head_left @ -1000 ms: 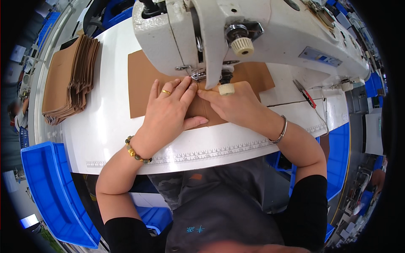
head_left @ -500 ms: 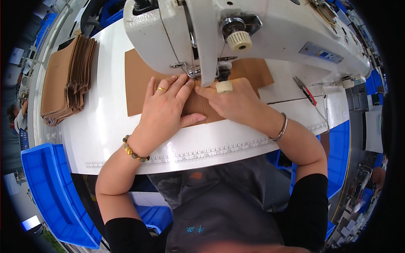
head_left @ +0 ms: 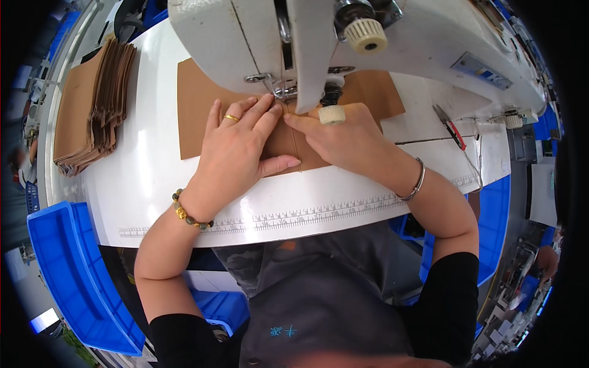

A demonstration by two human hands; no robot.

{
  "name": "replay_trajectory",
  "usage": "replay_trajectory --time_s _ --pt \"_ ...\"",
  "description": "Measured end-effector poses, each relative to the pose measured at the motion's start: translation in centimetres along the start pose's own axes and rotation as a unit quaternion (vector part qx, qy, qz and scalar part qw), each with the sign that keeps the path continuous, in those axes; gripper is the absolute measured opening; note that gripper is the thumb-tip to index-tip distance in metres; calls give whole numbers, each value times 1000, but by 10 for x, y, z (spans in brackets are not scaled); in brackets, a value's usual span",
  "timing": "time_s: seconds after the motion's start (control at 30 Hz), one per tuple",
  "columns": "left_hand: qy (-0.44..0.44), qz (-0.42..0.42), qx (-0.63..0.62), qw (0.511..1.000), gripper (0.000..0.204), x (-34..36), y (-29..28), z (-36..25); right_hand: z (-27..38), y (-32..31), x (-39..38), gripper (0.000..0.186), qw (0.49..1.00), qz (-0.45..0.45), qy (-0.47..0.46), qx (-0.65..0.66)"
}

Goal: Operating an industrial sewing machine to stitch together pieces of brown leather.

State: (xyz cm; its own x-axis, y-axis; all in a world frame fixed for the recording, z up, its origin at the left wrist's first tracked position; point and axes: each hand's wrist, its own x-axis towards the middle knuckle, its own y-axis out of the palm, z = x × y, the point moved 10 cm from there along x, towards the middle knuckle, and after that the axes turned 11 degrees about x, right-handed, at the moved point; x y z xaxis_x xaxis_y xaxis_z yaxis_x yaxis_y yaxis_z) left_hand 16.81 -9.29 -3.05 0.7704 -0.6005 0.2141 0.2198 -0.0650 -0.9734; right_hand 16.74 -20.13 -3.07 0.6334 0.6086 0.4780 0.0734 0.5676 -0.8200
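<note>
A flat brown panel, leather-like, lies under the presser foot of a white sewing machine. A straight seam or fold line runs down the panel toward me. Spread flat on it just left of that line is my left hand, fingertips close to the foot and thumb out to the side. My right hand rests on the panel's right part, its index finger stretched toward the foot. The machine's lower cream knob partly covers this hand, and its other fingers are mostly hidden.
A stack of brown panels stands on the white table at left. Red-handled snips lie at right. A printed ruler strip follows the near edge. Blue bins flank the table.
The whole view has shifted slightly, with the table and panel higher in the picture. Both hands keep their places on the panel beside the presser foot.
</note>
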Motion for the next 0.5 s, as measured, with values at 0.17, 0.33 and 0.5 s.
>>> replay_trajectory --time_s 0.17,0.33,0.5 --pt "-5 4 -5 1000 83 0 1 1 0 -1 0 20 1000 -5 2 7" --pt "-2 1 -3 1000 82 0 -1 0 1 1 2 17 1000 23 5 -5" --pt "4 2 -2 1000 82 1 2 0 3 -2 2 17 1000 11 -2 1"
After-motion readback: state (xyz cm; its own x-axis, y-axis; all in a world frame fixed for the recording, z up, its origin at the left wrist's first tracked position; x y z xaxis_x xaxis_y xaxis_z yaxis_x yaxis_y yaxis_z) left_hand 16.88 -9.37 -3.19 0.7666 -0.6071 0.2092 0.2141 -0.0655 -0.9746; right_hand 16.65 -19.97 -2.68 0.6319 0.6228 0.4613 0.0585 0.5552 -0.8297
